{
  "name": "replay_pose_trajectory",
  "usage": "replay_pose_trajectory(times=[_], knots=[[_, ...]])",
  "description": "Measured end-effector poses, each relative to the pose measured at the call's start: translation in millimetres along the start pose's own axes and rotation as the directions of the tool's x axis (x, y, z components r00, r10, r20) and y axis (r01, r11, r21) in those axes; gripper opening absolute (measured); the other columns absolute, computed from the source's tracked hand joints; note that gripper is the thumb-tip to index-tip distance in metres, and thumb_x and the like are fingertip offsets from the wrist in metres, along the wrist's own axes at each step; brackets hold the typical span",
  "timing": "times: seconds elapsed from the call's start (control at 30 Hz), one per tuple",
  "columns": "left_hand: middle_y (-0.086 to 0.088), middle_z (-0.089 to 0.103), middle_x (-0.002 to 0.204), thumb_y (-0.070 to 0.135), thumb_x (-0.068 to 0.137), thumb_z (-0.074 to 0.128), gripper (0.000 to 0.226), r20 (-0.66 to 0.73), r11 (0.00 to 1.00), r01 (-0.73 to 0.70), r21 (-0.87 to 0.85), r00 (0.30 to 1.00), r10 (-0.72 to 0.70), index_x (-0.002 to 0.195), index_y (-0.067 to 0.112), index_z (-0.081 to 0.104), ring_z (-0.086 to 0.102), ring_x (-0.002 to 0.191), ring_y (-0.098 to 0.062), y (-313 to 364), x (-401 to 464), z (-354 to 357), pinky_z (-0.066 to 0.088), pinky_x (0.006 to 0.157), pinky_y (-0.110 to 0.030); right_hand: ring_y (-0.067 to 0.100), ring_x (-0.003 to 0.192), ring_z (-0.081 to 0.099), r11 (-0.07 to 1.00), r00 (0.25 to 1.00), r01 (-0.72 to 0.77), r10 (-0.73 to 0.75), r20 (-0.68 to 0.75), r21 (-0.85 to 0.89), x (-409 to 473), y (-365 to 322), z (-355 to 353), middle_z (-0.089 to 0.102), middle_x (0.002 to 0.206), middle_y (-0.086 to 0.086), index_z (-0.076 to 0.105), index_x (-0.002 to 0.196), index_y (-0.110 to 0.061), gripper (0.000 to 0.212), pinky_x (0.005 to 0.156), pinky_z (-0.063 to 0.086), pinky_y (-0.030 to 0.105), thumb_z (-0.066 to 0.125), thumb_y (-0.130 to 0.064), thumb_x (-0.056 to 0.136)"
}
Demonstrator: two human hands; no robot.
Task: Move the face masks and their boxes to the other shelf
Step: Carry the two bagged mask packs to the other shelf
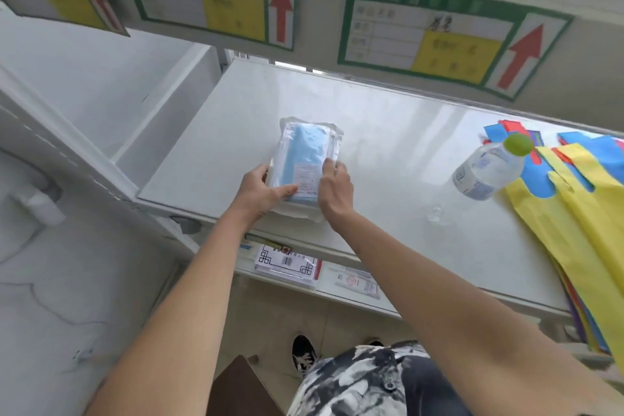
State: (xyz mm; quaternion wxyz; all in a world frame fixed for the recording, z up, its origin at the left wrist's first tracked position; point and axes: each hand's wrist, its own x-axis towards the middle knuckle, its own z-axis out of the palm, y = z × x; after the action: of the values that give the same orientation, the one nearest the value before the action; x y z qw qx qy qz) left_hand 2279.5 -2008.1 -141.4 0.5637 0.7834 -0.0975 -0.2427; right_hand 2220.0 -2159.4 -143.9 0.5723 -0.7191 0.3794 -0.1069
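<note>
Item: mask pack (pixel 305 162), clear plastic bag w/ a stack of blue masks inside, white label facing up at the near end.

Loc: lying flat on the white shelf (pixel 388 152), near its front edge, left of centre, well apart from the left corner. Near end of the bag is reaching almost to the front edge.

Hands: left hand (pixel 261 191) is gripping the pack's near-left corner, thumb curled over the top face, fingers going under or along the left side (can't tell which). Right hand (pixel 334 187) is holding the right side, fingers curled down onto the pack's edge, tips hidden behind the hand. Both are clamped on the pack.

Handling (est.): prob. light; soft, squashy stack; film looking slick and loose, w/ slack flaps at both ends. Not fragile, but a one-corner pinch is likely pulling film only and letting the stack sag or slide. Best hold: both long sides at mid-length, palms squeezing the stack itself, or one hand spread under it.

Orientation: long axis is running front-to-back on the shelf, far end tilting slightly toward the right. Label end is pointing at the person, crimped far end at the shelf's back edge.

Nearby: bottle (pixel 486 167) and coloured bags (pixel 574 199) toward the right end, well apart from the pack.
</note>
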Motion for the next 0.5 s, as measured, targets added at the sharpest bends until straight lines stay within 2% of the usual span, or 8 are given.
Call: replay_pose_trajectory(times=[0.1, 0.13, 0.27, 0.37, 0.5], knots=[[-0.014, 0.062, 0.125, 0.031, 0.078, 0.086, 0.057, -0.026, 0.984, 0.002, 0.18, 1.0, 0.003, 0.127, 0.011, 0.063, 0.064, 0.115, -0.032, -2, 6, 5, 0.058, 0.097, -0.045, 0.027, 0.096, 0.055, 0.997, 0.997, 0.074, -0.075, -0.025, -0.036, -3, 1, 3, 0.062, 0.107, 0.009, 0.054, 0.123, -0.008, 0.036, 0.081, 0.035, 0.034, 0.035, -0.035, 0.108], [-0.016, 0.059, 0.127, 0.033, 0.078, 0.084, 0.059, -0.022, 0.979, 0.002, 0.202, 1.0, 0.003, 0.128, 0.011, 0.062, 0.062, 0.117, -0.033, 0, 7, 6, 0.055, 0.1, -0.048, 0.03, 0.101, 0.055, 0.993, 0.995, 0.09, -0.093, -0.032, -0.07, -2, 1, 3, 0.062, 0.11, 0.013, 0.054, 0.121, -0.006, 0.034, 0.083, 0.036, 0.036, 0.037, -0.031, 0.108], [-0.015, 0.059, 0.123, 0.028, 0.072, 0.073, 0.056, 0.017, 0.986, -0.018, 0.167, 1.0, 0.015, 0.124, 0.016, 0.057, 0.064, 0.111, -0.032, 13, 9, 16, 0.058, 0.093, -0.051, 0.032, 0.118, 0.045, 0.982, 0.994, 0.085, -0.094, -0.051, -0.167, 1, 4, 8, 0.049, 0.125, 0.018, 0.053, 0.119, -0.002, 0.031, 0.1, 0.033, 0.038, 0.035, -0.025, 0.108], [-0.018, 0.057, 0.126, 0.025, 0.071, 0.067, 0.061, 0.028, 0.989, -0.009, 0.147, 1.0, 0.005, 0.131, 0.02, 0.057, 0.061, 0.114, -0.035, 19, 13, 21, 0.057, 0.096, -0.053, 0.033, 0.118, 0.043, 0.979, 0.995, 0.077, -0.087, -0.046, -0.191, 6, 5, 9, 0.043, 0.125, 0.015, 0.053, 0.115, -0.003, 0.032, 0.106, 0.032, 0.038, 0.032, -0.026, 0.109], [-0.017, 0.051, 0.131, 0.027, 0.071, 0.066, 0.066, 0.034, 0.99, 0.028, 0.139, 0.999, -0.033, 0.136, 0.02, 0.057, 0.057, 0.121, -0.036, 20, 18, 22, 0.053, 0.102, -0.054, 0.034, 0.117, 0.045, 0.974, 0.996, 0.085, -0.088, -0.004, -0.208, 13, 6, 4, 0.044, 0.121, 0.015, 0.054, 0.112, -0.003, 0.033, 0.107, 0.033, 0.04, 0.031, -0.026, 0.109]])
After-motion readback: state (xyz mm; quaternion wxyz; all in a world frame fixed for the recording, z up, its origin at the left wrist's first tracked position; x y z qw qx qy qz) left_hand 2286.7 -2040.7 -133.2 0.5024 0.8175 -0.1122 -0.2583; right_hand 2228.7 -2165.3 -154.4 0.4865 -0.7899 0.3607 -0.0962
